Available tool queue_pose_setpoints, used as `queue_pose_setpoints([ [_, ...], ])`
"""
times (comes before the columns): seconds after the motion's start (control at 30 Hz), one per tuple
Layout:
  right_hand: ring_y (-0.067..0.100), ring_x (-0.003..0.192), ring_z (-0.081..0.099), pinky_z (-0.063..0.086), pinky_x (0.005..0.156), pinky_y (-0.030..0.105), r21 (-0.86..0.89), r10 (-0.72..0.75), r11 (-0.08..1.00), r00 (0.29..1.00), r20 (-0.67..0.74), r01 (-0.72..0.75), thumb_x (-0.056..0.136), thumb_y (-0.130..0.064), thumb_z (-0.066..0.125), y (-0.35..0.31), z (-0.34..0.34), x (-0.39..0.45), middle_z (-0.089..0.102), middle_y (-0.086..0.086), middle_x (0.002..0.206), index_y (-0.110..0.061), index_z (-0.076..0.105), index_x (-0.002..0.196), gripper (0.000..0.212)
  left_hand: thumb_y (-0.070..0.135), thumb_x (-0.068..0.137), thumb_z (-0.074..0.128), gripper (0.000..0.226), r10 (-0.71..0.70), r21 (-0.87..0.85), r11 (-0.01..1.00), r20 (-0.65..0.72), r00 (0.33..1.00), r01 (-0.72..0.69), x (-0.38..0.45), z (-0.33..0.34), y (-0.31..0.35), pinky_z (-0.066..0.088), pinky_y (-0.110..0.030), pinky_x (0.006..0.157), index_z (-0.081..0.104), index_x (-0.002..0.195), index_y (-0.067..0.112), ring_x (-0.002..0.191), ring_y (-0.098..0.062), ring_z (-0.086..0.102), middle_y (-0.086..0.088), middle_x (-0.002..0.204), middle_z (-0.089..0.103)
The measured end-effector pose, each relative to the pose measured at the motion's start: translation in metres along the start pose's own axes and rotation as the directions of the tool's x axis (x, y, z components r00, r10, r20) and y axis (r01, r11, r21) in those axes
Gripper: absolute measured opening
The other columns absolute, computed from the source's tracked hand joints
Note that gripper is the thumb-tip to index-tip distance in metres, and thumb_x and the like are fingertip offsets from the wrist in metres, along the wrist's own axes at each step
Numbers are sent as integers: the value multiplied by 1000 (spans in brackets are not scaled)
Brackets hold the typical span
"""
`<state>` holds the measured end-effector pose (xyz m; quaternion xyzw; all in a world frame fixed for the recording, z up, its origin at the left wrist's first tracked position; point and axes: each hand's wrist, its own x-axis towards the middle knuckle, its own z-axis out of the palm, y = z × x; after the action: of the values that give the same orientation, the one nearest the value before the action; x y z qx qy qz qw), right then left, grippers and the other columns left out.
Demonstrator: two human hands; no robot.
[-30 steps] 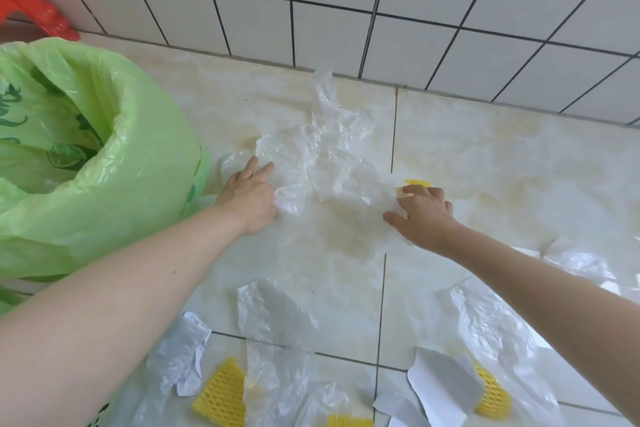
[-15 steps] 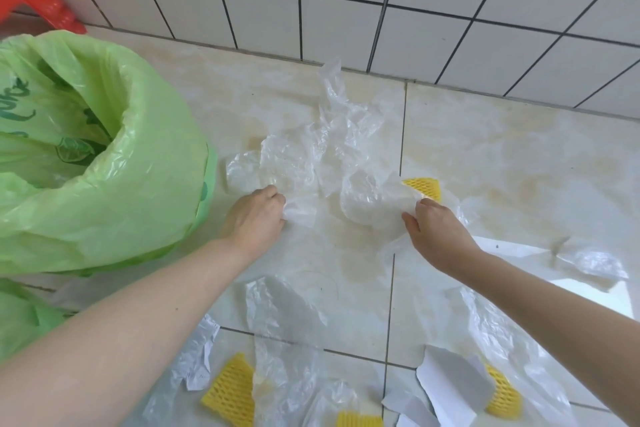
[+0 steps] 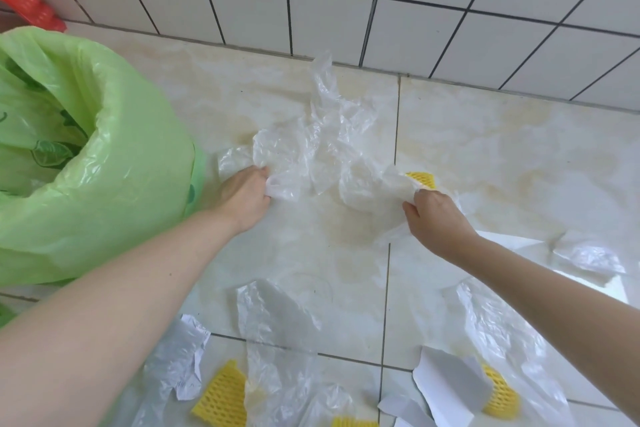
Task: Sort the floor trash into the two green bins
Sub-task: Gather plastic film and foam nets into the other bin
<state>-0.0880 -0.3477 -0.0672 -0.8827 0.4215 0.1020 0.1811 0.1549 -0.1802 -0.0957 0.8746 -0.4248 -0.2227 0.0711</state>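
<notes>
Now the crumpled clear plastic sheet (image 3: 322,149) lies on the pale marble-patterned floor (image 3: 502,156) near the white tiled wall (image 3: 346,0), thin, glossy and wrinkled, one strip of it rising toward the wall's foot. The left hand (image 3: 244,196) grips its left edge with curled fingers, and the right hand (image 3: 438,218) pinches its right edge, so the film sags between the two hands. Just beyond the right hand a yellow foam net (image 3: 420,179) peeks out from under the film's edge.

To the left stands a green bin (image 3: 104,163), lined with a translucent green bag whose open mouth shows leaf prints inside; the left hand is just beside its wall. A sliver of a second green bag (image 3: 5,314) shows at the left edge below it.

Nearer the camera more trash is strewn on the floor: another clear film (image 3: 273,319), a crumpled white paper (image 3: 180,367), a yellow foam net piece (image 3: 221,395), torn white paper (image 3: 450,385) over a further yellow net (image 3: 500,395), and a flat white sheet (image 3: 519,243) with a plastic scrap (image 3: 588,258) on it at the right. A red plastic object (image 3: 31,7) stands by the wall at the upper left.
</notes>
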Motion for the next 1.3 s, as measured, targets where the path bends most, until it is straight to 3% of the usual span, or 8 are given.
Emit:
queue_pose_setpoints([
  [0.23,29,70,39,22,61,31,117,21,993,986,-164,-2,97,-12,40,5,-5,-3,39,7,68,-5,35,64,35,5,88,46,16,-31,63,997,-182,983,43,-12,0,10,31,-33,64,54,76,0,90,-37,56,-23,93,60],
  [0.47,33,71,48,35,63,38,247,29,969,981,-193,20,98,-18,42,-1,-15,-19,50,12,67,1,48,74,31,11,92,51,15,-7,-105,994,-295,955,-25,-34,6,17,41,-41,74,57,98,-1,90,-38,56,-20,95,59],
  [0.6,24,63,39,24,49,30,266,46,964,983,-176,2,95,-21,52,-3,-16,-32,39,-1,59,-7,41,70,30,13,93,54,16,-37,-144,990,-263,964,-1,-45,3,21,42,-41,76,53,100,-1,93,-39,57,-21,98,61],
  [0.73,17,57,38,27,47,25,332,95,942,988,-119,-51,86,-22,62,-2,-22,-42,44,4,63,-5,46,75,25,15,96,47,20,-109,-208,976,-196,975,67,-59,-5,27,42,-41,76,50,106,-2,98,-42,57,-24,105,62],
  [0.93,14,69,57,38,47,23,508,108,857,994,-13,-87,77,-17,70,-15,-43,-60,61,1,83,-18,54,96,25,43,79,71,71,-235,-354,904,59,970,240,-90,-39,41,38,-30,79,34,126,5,117,-30,50,-12,134,48],
  [1.07,16,66,60,41,47,18,586,91,798,990,109,-137,78,-10,69,-36,-57,-72,61,0,77,-14,58,85,14,23,73,77,63,-259,-289,910,165,952,297,-113,-73,37,44,-30,74,39,121,8,98,-27,55,-7,109,54],
  [1.17,18,60,58,45,49,21,554,24,822,980,200,-133,79,-6,64,-59,-74,-80,60,2,69,-9,62,76,5,9,79,65,20,-320,-242,910,110,941,337,-128,-101,31,37,-27,55,45,76,11,77,-25,50,-1,72,45],
  [1.3,19,60,52,41,51,23,500,-28,862,978,207,-81,79,-8,57,-102,-106,-84,57,5,71,-1,62,79,9,14,84,60,27,-392,-354,843,110,913,405,-146,-138,18,31,-25,50,38,69,14,61,-17,43,-2,70,42],
])
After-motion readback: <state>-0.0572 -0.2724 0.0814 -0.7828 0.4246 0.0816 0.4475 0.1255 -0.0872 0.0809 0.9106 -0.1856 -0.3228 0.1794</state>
